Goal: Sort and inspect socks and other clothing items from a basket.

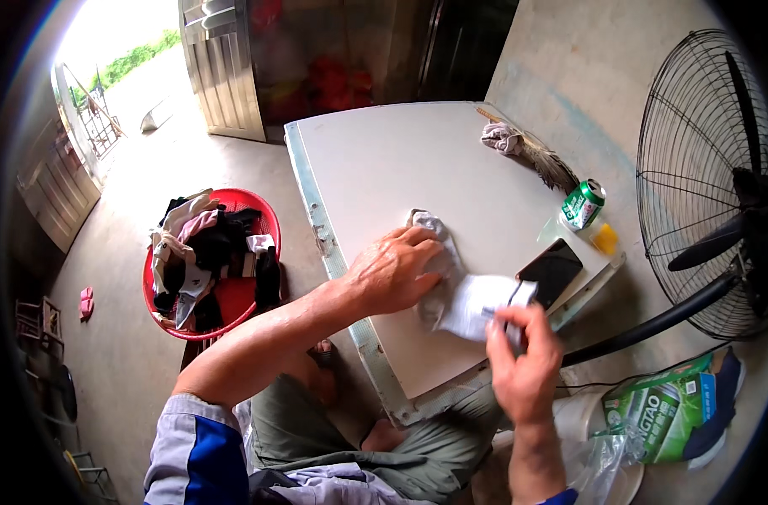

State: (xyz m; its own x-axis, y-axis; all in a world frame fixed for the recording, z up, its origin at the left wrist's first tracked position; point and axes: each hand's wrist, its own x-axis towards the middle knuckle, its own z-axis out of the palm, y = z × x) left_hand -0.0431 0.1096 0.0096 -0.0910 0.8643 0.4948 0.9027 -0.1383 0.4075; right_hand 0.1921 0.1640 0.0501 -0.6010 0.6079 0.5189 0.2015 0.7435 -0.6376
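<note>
A white and grey sock (469,306) with dark stripes at its cuff lies across the near part of a white-topped table (415,164). My left hand (396,268) rests on its grey foot part, fingers bent over the fabric. The striped cuff is pinched between the thumb and fingers of my right hand (526,360), which is slightly blurred. Just beyond the cuff, on the right, lies a black smartphone (551,271).
A red plastic basket (273,221) of socks stands left of the table. On the table's right side are a green drink can (583,203), a yellow item (605,240) and a feather duster (539,158). A black standing fan (700,189) is at the right, above a green bag (659,410).
</note>
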